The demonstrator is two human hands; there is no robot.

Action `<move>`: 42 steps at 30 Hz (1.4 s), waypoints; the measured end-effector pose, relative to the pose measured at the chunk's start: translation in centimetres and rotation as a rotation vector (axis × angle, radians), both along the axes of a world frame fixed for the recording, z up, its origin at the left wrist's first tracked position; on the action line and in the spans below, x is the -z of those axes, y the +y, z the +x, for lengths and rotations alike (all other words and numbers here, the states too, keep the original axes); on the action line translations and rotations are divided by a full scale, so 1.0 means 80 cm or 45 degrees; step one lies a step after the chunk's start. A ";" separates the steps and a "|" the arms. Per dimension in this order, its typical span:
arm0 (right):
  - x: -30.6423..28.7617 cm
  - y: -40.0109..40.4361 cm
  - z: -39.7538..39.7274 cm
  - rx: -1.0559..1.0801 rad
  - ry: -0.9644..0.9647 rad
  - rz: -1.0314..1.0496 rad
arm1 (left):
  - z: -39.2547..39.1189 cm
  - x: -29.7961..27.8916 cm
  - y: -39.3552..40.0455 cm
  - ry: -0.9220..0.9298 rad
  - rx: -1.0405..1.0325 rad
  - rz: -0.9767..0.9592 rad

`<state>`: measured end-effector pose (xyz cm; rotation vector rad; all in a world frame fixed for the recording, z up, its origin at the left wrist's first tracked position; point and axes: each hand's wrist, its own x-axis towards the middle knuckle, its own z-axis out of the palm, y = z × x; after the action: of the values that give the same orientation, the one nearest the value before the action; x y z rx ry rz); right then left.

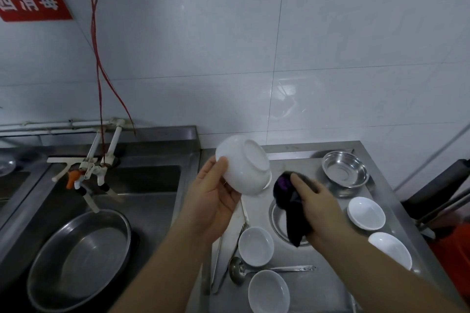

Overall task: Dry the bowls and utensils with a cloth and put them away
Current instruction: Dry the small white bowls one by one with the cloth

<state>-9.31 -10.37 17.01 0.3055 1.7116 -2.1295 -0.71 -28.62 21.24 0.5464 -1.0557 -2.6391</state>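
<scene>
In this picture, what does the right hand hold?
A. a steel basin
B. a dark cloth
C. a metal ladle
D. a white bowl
B: the right hand grips the dark cloth beside the white bowl, which the left hand holds tilted.

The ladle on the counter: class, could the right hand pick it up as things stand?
Probably not at once. The ladle lies uncovered between two small white bowls, but the right hand is gripping the dark cloth and would have to free some fingers first.
</scene>
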 end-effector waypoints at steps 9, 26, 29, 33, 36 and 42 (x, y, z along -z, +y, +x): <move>-0.077 -0.010 0.005 -0.367 1.538 0.454 | 0.005 -0.008 0.026 0.016 0.384 -0.581; -0.093 -0.038 -0.034 -0.193 0.416 -0.261 | 0.021 -0.013 0.021 0.238 0.472 -0.649; -0.085 -0.039 -0.031 -0.133 0.142 -0.352 | 0.022 -0.010 0.026 0.241 0.430 -0.613; -0.075 -0.038 -0.025 -0.183 -0.169 -0.433 | 0.021 -0.008 0.033 0.232 0.352 -0.602; -0.068 -0.037 -0.022 -0.183 -0.335 -0.549 | 0.018 -0.010 0.036 0.248 0.307 -0.701; -0.055 -0.036 -0.013 -0.185 -0.421 -0.654 | 0.013 -0.011 0.054 0.215 0.301 -0.923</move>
<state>-10.38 -13.28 21.38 0.3454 0.9373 -2.1722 0.36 -24.33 22.12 0.0400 -1.9623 -2.1756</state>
